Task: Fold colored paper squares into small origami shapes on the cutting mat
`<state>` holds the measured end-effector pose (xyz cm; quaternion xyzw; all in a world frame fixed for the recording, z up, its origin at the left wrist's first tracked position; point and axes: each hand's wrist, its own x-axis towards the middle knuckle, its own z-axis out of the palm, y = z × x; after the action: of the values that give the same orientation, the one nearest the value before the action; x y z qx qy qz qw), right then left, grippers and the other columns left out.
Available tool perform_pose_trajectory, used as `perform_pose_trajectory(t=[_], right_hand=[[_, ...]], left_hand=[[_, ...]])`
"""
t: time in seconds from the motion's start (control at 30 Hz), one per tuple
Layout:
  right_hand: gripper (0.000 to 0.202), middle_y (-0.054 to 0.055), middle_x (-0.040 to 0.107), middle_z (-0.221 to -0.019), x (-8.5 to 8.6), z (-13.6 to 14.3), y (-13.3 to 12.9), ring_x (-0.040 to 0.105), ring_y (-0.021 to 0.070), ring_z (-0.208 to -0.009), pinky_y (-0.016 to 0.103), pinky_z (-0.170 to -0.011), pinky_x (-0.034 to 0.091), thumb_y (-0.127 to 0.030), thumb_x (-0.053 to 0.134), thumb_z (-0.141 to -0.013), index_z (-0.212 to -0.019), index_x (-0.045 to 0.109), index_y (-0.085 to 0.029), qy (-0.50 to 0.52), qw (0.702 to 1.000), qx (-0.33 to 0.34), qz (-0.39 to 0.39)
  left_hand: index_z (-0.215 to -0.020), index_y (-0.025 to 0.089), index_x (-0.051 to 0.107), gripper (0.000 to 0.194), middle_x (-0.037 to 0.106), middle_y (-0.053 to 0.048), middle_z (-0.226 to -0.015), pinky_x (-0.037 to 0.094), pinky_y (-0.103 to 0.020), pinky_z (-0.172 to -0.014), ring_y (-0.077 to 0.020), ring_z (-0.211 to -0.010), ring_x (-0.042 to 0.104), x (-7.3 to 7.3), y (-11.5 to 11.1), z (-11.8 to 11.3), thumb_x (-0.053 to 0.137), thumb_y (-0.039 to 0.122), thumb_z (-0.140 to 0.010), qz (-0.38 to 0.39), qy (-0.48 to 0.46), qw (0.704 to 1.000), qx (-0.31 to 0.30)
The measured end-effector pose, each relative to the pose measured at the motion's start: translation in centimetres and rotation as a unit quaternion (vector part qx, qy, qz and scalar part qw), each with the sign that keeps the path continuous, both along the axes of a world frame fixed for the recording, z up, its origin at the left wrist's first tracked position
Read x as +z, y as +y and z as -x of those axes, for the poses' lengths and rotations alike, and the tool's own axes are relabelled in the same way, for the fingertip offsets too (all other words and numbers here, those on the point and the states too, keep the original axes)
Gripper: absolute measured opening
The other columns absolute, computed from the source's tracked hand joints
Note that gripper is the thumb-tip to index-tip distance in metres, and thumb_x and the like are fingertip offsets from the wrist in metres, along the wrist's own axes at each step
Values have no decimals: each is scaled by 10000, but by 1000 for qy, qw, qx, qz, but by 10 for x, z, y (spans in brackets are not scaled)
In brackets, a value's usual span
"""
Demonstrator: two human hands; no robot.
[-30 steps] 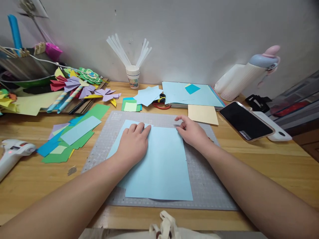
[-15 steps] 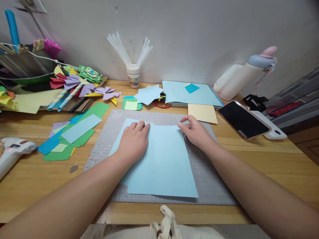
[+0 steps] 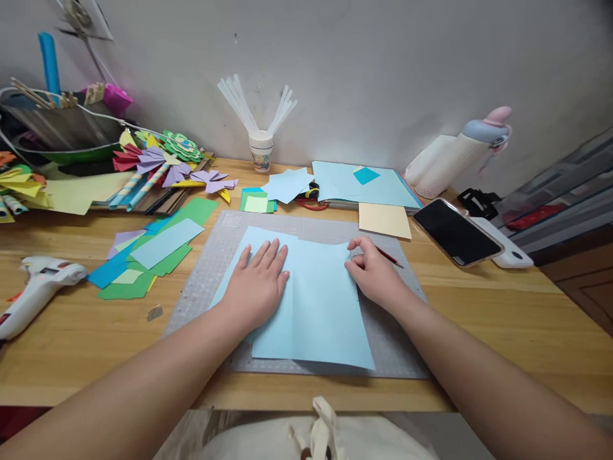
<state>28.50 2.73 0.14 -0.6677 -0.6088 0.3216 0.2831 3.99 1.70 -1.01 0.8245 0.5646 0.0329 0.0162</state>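
Note:
Light blue paper [image 3: 320,306] with a vertical crease lies on the grey cutting mat [image 3: 393,345], its right part slightly raised. My left hand [image 3: 258,281] rests flat on the paper's left part, fingers spread. At the upper right corner my right hand [image 3: 371,268] is closed, thumb and index finger pinching the paper's edge. A dark red pencil [image 3: 389,257] lies just behind that hand on the mat. Another light blue sheet shows under the left part, mostly covered.
Paper strips [image 3: 167,243] and a white glue gun [image 3: 43,287] lie left. Behind are paper flowers [image 3: 165,163], a cup [image 3: 261,153] of straws, a blue paper stack [image 3: 345,182] and a beige sheet [image 3: 384,219]. A phone [image 3: 457,231] and bottle [image 3: 453,160] stand right.
My left hand's fingers have spread out flat. My right hand has closed on the paper's corner and the sheet's right part has lifted slightly. The pencil has come into sight. The view has shifted.

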Motion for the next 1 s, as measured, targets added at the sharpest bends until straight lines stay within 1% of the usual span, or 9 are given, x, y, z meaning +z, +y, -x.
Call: perform_pose_trajectory(t=[0.1, 0.2, 0.33, 0.47, 0.53, 0.73, 0.83, 0.93, 1.0], right_hand=[[233, -96, 451, -534, 0, -1, -2, 409, 141, -474, 248, -489, 273, -247, 526, -763, -987, 464, -259, 2, 1000, -2, 1], [200, -85, 488, -563, 0, -4, -8, 452, 148, -499, 254, -504, 314, -312, 519, -800, -974, 435, -258, 12, 1000, -9, 6], [220, -73, 551, -587, -3, -5, -25, 502, 161, -527, 261, -522, 356, -376, 505, -827, -980, 403, -257, 32, 999, -14, 21], [230, -94, 505, -575, -6, -1, -44, 470, 155, -512, 255, -517, 349, -356, 496, -830, -1009, 384, -265, 36, 999, -12, 22], [220, -100, 469, -568, -7, 2, -48, 451, 153, -517, 254, -527, 339, -324, 497, -826, -1006, 382, -269, 27, 999, -16, 15], [230, -96, 468, -565, -5, 7, -48, 436, 160, -531, 263, -556, 322, -233, 506, -786, -970, 375, -270, -2, 1000, -18, 5], [236, -96, 471, -558, -4, 7, -50, 436, 162, -519, 264, -550, 320, -216, 506, -772, -956, 368, -267, -2, 1000, -16, 5], [230, -97, 478, -553, -4, 4, -53, 443, 163, -505, 263, -538, 328, -237, 508, -780, -953, 360, -267, 9, 1000, -17, 6], [219, -90, 510, -575, -5, 1, -57, 462, 163, -516, 268, -541, 345, -290, 510, -808, -963, 358, -265, 23, 1000, -21, 5]], left_hand=[[-1497, 196, 331, 519, 279, -56, -1579, 142, -513, -1195, -221, -1459, 263, 1, 1, 0, 253, 342, -1006, 0, -6, 1000, -2], [-1492, 188, 341, 517, 289, -63, -1575, 138, -526, -1195, -225, -1458, 265, 3, -1, 0, 255, 340, -1005, -5, -10, 1000, 0], [-1482, 154, 355, 509, 271, -76, -1580, 115, -545, -1197, -233, -1462, 253, 8, -13, 1, 265, 273, -996, -16, -9, 1000, 3], [-1469, 208, 386, 491, 314, -25, -1563, 194, -511, -1193, -211, -1444, 301, 9, -31, 3, 280, 271, -994, -3, -3, 1000, -13], [-1477, 219, 373, 494, 319, -21, -1559, 197, -505, -1194, -208, -1442, 304, 8, -36, 3, 272, 280, -997, -1, -1, 1000, -13], [-1481, 161, 365, 508, 301, -50, -1561, 186, -501, -1201, -210, -1445, 296, 7, -37, 0, 250, 265, -996, -3, 0, 1000, -12], [-1479, 157, 366, 510, 291, -60, -1564, 189, -514, -1198, -217, -1443, 301, 7, -36, 0, 260, 258, -991, -4, -3, 1000, -13], [-1479, 164, 367, 507, 287, -57, -1566, 184, -513, -1199, -215, -1445, 297, 7, -36, 1, 260, 259, -993, -3, -8, 1000, -14], [-1478, 169, 368, 503, 296, -53, -1563, 173, -507, -1203, -209, -1445, 296, 8, -37, 2, 259, 266, -997, -2, -10, 1000, -12]])
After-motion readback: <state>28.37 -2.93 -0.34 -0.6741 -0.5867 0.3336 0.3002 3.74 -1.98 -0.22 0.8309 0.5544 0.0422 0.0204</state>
